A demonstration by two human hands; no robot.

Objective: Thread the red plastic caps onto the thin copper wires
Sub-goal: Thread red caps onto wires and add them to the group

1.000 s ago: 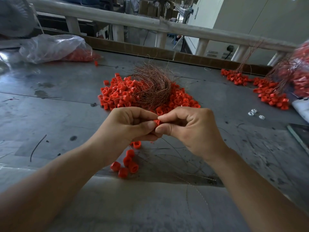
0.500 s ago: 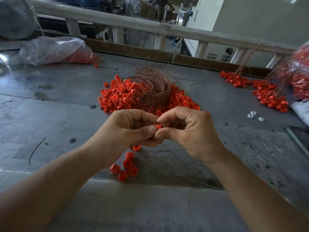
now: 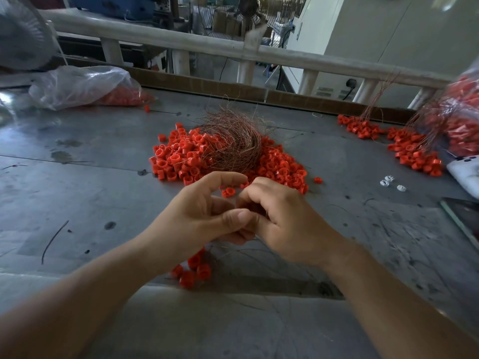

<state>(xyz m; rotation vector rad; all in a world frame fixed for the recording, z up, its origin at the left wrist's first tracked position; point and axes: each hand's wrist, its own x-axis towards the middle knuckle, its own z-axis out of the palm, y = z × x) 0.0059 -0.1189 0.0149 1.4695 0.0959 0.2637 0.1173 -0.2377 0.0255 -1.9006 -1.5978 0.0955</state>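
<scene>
My left hand point(image 3: 197, 218) and right hand point(image 3: 285, 224) meet above the tabletop point(image 3: 90, 190), touching. Left grip: thumb pressed to the curled lower fingers, index arched open. Right grip: fingers curled tight, tips against the left thumb. What either grip pinches is hidden; I cannot tell. The cap pile point(image 3: 178, 161) lies just beyond the hands, with the wire coil point(image 3: 233, 146) resting on it. A small cap cluster point(image 3: 197, 270) sits below the left hand.
</scene>
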